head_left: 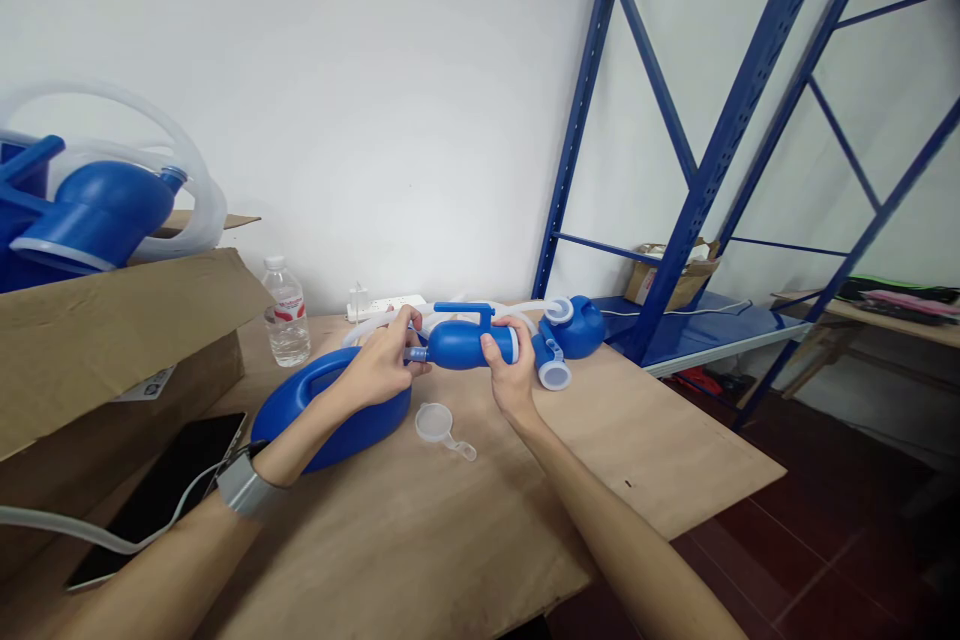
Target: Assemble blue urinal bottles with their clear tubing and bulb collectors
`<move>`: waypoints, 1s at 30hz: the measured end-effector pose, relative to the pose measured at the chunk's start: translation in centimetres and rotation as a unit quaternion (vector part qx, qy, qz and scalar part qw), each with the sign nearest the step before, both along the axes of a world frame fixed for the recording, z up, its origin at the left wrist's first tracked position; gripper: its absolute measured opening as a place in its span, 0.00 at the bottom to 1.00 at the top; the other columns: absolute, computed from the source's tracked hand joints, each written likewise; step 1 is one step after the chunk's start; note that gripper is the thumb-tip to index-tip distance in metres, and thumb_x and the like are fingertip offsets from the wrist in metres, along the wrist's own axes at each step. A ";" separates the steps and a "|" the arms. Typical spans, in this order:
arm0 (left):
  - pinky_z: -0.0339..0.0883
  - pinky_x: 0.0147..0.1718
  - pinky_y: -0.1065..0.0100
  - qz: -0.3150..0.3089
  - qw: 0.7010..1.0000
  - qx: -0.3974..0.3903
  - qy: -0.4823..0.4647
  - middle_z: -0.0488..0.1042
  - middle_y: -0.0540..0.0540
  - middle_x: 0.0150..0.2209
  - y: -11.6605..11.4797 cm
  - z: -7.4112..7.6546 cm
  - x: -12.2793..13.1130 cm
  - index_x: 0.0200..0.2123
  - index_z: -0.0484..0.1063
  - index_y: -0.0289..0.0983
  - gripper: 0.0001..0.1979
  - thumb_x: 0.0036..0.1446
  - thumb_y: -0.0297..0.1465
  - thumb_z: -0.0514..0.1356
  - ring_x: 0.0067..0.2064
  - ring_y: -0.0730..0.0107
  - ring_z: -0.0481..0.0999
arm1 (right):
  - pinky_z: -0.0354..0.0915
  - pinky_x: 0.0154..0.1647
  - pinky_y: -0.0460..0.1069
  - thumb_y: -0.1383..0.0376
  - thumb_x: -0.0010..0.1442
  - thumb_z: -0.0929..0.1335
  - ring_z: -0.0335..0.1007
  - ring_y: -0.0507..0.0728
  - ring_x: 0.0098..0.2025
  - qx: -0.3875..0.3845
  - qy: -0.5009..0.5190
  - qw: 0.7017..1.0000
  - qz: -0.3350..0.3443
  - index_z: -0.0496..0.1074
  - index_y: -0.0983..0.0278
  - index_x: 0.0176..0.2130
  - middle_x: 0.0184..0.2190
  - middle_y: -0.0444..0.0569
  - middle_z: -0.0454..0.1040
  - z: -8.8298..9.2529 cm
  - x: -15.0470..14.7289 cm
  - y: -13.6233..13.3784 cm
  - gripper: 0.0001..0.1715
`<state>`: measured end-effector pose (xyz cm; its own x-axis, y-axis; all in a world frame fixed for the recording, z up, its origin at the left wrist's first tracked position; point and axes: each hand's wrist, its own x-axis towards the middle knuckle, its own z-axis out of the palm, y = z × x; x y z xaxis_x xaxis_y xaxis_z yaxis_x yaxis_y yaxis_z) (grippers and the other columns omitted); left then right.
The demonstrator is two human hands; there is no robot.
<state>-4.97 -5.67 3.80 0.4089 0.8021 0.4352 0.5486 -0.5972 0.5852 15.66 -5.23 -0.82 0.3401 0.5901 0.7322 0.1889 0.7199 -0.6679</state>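
My right hand [508, 365] grips the wide end of a blue plastic funnel piece [461, 344] with a handle on top, held above the wooden table [480, 520]. My left hand [384, 363] pinches a clear tube [375, 322] against the narrow nozzle of that piece. Under my left forearm lies a flat blue container [296, 405] with a handle slot. A small clear cap [439, 424] rests on the table just in front of my hands. Another blue container [577, 325] with a white-rimmed spout lies behind my right hand.
A cardboard box [112, 320] at the left holds more blue parts [97, 210] and coiled clear tubing. A water bottle [286, 312] and a white power strip [382, 305] stand by the wall. A black phone [161, 490] lies at left. Blue metal shelving [697, 190] stands right.
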 end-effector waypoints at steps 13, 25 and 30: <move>0.58 0.33 0.68 -0.011 0.999 0.010 -0.034 0.72 0.57 0.26 0.3 -0.8 0.4 0.42 0.51 0.43 0.21 0.50 0.25 0.60 0.28 0.71 0.70 | 0.66 0.50 0.54 0.54 0.56 0.72 0.71 0.59 0.43 -0.024 0.010 1.000 0.013 0.71 0.62 0.38 0.37 0.47 0.75 0.6 0.7 0.4 0.15; 0.57 0.31 0.69 -0.006 0.999 0.017 -0.050 0.71 0.58 0.26 -0.1 -0.6 0.7 0.40 0.50 0.43 0.20 0.52 0.26 0.60 0.25 0.74 0.65 | 0.67 0.48 0.54 0.52 0.54 0.72 0.71 0.59 0.43 -0.075 0.045 0.996 0.032 0.72 0.63 0.37 0.38 0.49 0.75 1.1 1.0 0.6 0.18; 0.61 0.34 0.67 -0.026 0.994 -0.017 -0.105 0.69 0.59 0.26 0.2 -1.0 0.7 0.40 0.50 0.43 0.21 0.51 0.27 0.62 0.30 0.71 0.70 | 0.67 0.50 0.55 0.56 0.53 0.74 0.73 0.60 0.44 -0.001 0.005 1.000 0.025 0.71 0.62 0.39 0.39 0.49 0.77 1.8 1.4 0.2 0.17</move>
<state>-4.30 -5.48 2.80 0.3534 0.7976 0.4888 0.3809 -0.5999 0.7036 17.07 -5.05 0.95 0.3173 0.6076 0.7281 0.1469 0.7270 -0.6707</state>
